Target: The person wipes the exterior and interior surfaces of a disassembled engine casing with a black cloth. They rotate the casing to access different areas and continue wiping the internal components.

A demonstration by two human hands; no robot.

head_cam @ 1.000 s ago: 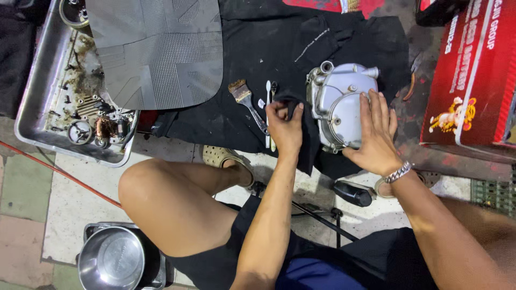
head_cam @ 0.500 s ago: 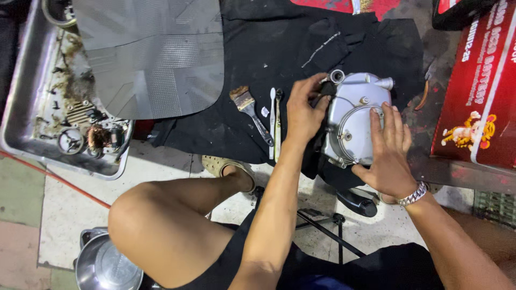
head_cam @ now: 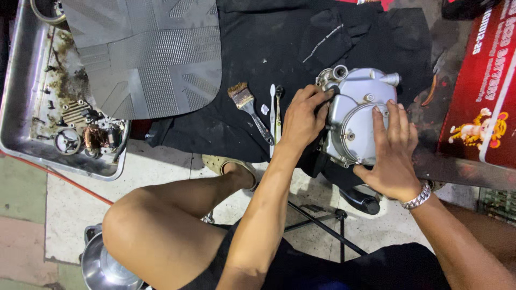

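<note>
**Both hands on the silver engine cover, seen from above**

The person is sitting low with knees bent, both forearms reaching forward to a silver engine cover (head_cam: 357,121) that lies on a black cloth (head_cam: 258,48) spread over the floor.

The left hand (head_cam: 302,119) comes in from the lower left, wrist fairly straight, fingers curled against the cover's left edge. It's pinching a dark bit of rag (head_cam: 323,110) between fingertips and metal, so the grip is closed on that scrap, pressed against the rim near the round port at the top.

The right hand (head_cam: 393,147) is laid flat on the cover's domed face, fingers spread a little and pointing up and away, palm down, holding nothing. There's a metal watch (head_cam: 416,197) on that wrist.

Just left of the left hand lie a paintbrush (head_cam: 246,104) and a couple of thin tools (head_cam: 275,115) side by side on the cloth. Further left is a grey rubber mat (head_cam: 145,53) overlapping a metal tray (head_cam: 32,145) with small greasy parts in it. A red box (head_cam: 484,96) sits at the right edge.
</note>
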